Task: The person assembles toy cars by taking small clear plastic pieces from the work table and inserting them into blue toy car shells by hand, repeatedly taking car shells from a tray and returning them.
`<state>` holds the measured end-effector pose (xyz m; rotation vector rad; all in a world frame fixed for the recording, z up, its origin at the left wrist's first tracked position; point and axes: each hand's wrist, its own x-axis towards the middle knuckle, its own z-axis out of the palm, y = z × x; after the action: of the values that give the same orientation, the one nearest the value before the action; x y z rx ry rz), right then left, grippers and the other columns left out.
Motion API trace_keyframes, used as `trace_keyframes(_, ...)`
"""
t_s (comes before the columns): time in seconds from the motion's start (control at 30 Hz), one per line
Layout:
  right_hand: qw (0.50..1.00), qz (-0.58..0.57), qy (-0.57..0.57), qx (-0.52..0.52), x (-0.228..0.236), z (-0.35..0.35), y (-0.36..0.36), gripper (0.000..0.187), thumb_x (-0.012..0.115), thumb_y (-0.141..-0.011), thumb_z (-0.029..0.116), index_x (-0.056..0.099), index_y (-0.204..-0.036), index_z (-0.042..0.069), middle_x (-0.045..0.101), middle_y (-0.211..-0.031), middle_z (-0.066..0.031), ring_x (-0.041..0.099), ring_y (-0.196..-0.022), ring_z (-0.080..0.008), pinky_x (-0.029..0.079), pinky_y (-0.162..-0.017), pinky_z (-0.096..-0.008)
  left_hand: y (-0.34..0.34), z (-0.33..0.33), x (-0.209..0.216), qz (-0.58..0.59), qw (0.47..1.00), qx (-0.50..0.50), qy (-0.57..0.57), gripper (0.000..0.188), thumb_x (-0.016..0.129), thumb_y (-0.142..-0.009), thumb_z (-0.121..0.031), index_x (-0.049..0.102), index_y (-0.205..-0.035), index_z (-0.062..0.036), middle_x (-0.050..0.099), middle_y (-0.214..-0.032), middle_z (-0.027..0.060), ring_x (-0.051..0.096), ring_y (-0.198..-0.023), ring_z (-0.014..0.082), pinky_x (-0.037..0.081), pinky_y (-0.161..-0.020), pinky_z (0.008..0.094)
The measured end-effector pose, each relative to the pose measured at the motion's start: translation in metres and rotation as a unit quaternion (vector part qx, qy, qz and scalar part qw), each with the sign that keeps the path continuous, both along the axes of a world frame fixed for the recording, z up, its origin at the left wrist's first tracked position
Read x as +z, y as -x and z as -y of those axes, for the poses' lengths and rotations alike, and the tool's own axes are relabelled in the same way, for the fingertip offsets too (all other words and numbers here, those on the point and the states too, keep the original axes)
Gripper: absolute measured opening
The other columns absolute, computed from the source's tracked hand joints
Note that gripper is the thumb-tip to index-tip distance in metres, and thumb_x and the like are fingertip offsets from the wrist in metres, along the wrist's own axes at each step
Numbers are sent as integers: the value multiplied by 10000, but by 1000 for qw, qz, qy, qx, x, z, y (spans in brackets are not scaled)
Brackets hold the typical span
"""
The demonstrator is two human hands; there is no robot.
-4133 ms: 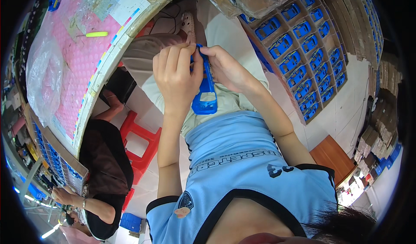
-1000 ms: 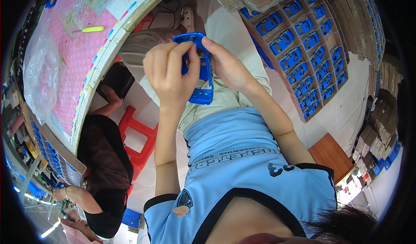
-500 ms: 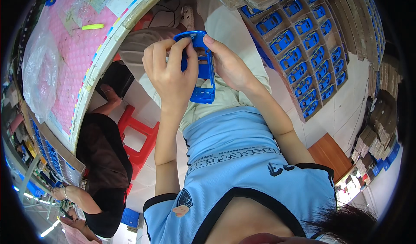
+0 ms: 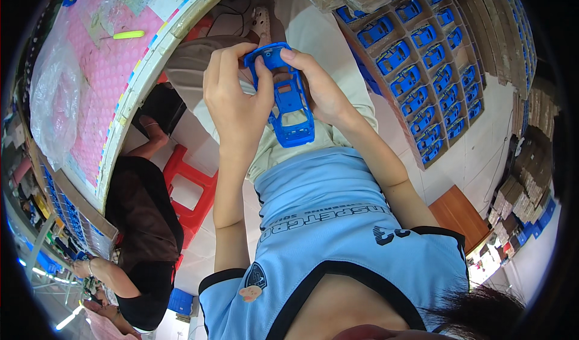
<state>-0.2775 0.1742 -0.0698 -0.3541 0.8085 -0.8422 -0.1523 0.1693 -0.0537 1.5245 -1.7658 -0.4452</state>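
Note:
Above my lap I hold a blue toy car body (image 4: 288, 98), its long side running away from me. Open window gaps show in the shell, and its inner side seems to face up. My left hand (image 4: 236, 89) is closed on the far left part, with the thumb pressed on the shell. My right hand (image 4: 322, 86) grips the far right edge, its thumb resting on the far end. The fingers under the shell are partly hidden.
At the right a divided cardboard tray (image 4: 416, 80) holds several blue car bodies. On the left, a table with pink bubble wrap (image 4: 114, 68) carries a yellow-green handled tool (image 4: 129, 34) and a clear plastic bag (image 4: 57, 104). A red stool (image 4: 192, 195) and a co-worker (image 4: 142, 219) are nearby.
The car body has turned between my hands, so more of its face and the roof area show. My left fingers have shifted toward its left edge.

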Motion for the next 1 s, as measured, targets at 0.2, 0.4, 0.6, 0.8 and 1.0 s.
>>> trace_keyframes(0.2,998,-63,-10,2,-7,2,2,367,467,-881,328,569,-1018,4,611,-834,-98,595,-695,-148,494,-599,-260,3,0,-1,2,1000,-8,-15,170,611,-709,-16,574,-875,-23,544,-775,98,532,-690,247,399,-644,348)
trace_keyframes(0.4,994,-109,-2,-10,-9,4,1,394,472,-878,354,573,-987,-10,619,-838,-118,603,-716,-164,499,-646,-277,6,-1,-1,13,1000,-5,-19,164,616,-709,-28,573,-868,-24,543,-783,94,523,-690,235,373,-640,336)
trace_keyframes(0.6,993,-116,-9,15,-8,8,5,402,460,-884,345,577,-973,-29,621,-825,-114,602,-694,-156,497,-628,-264,7,-1,-3,13,1000,-2,-20,166,617,-716,-37,578,-877,-29,541,-793,87,522,-697,227,375,-652,334)
trace_keyframes(0.8,991,-135,-1,0,-15,9,4,398,450,-884,322,582,-940,-50,626,-810,-119,611,-657,-154,502,-604,-258,9,-1,-4,3,1000,6,-30,172,620,-721,-46,587,-890,-29,545,-809,88,526,-683,232,387,-659,335)
trace_keyframes(1.0,993,-112,19,13,-17,9,4,392,450,-883,317,583,-933,-48,626,-795,-115,615,-653,-155,501,-585,-254,9,0,-4,-15,997,14,-70,156,610,-722,-38,592,-875,-13,544,-820,106,530,-677,246,417,-648,352)
